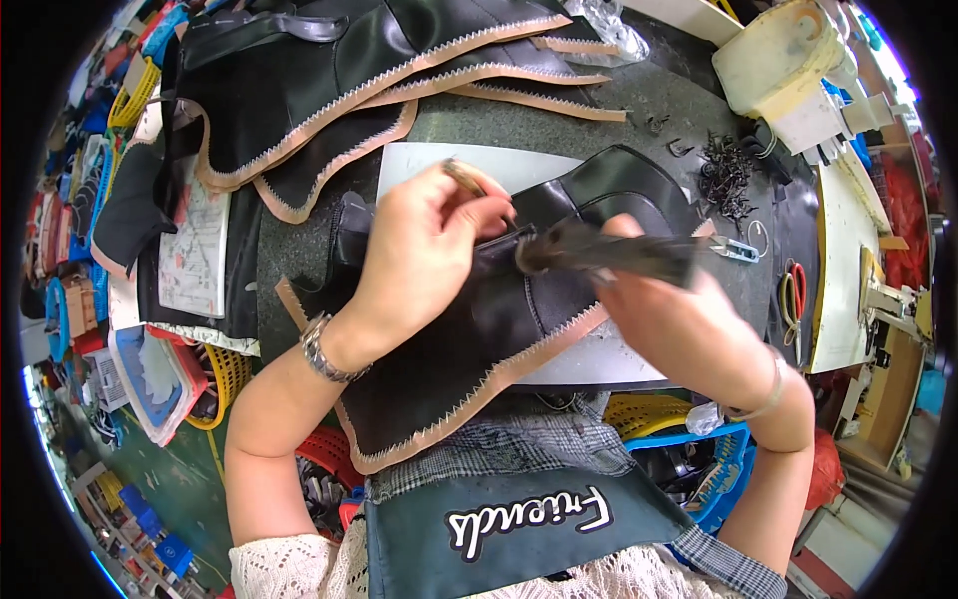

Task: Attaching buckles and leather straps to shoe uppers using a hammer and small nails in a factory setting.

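**Two hands work on a black leather piece**

The left hand point(424, 245) pinches the black leather piece point(499, 329) and presses it down on the grey board point(469, 165). The right hand point(664, 309) is closed around a dark hammer point(609, 255), its head touching the leather beside the left fingers. The leather hangs over the table edge toward the person's lap. More leather pieces point(299, 90) lie further back.

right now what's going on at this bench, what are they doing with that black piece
A person is working on a black leather piece with a zigzag tan edge, spread over a grey sheet on the workbench. The left hand presses on the leather and pinches a small object too blurred to identify. The right hand holds a dark hammer-like tool, blurred, with its head at the leather. More black tan-edged pieces are stacked behind, beside a pile of small dark metal parts.
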Available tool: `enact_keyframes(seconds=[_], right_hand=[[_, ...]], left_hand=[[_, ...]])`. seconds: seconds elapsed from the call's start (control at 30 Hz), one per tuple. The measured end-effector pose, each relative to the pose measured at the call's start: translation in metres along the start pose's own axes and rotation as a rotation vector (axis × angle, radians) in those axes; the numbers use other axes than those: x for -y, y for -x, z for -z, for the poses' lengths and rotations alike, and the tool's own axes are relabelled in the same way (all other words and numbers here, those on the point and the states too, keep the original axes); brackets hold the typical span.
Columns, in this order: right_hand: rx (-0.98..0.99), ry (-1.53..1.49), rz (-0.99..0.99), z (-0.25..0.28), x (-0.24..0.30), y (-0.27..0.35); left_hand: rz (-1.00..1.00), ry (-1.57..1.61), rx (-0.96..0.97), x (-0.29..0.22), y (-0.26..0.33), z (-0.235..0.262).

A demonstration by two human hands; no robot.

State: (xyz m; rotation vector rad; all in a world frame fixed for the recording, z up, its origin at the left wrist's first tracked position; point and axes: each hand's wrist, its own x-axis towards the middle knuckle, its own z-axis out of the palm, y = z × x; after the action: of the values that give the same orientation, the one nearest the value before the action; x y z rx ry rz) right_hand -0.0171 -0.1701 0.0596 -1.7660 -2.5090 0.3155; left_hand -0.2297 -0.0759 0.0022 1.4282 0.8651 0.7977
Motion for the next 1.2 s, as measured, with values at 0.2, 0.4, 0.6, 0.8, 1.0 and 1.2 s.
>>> enact_keyframes(seconds=[0.2,0.4,0.6,0.8,1.0,1.2], right_hand=[[-0.002,-0.236,-0.034,-0.009,0.003,-0.011],[0.003,-0.175,0.015,-0.009,0.003,-0.014],[-0.068,0.718,0.239,-0.03,0.002,0.0],[0.204,0.044,-0.044,-0.01,0.003,-0.017],[-0.193,-0.335,0.17,0.002,-0.014,-0.027],[-0.41,-0.076,0.136,0.064,0.015,-0.029]], left_hand=[[-0.084,-0.372,-0.028,-0.002,0.03,0.01],[-0.053,-0.164,-0.217,0.01,0.03,0.003],[0.078,-0.013,-0.212,0.001,0.027,0.009],[0.119,-0.16,-0.087,-0.003,0.026,0.014],[-0.295,-0.559,-0.083,-0.008,0.019,0.003],[-0.312,-0.742,-0.07,-0.008,0.03,0.0]])
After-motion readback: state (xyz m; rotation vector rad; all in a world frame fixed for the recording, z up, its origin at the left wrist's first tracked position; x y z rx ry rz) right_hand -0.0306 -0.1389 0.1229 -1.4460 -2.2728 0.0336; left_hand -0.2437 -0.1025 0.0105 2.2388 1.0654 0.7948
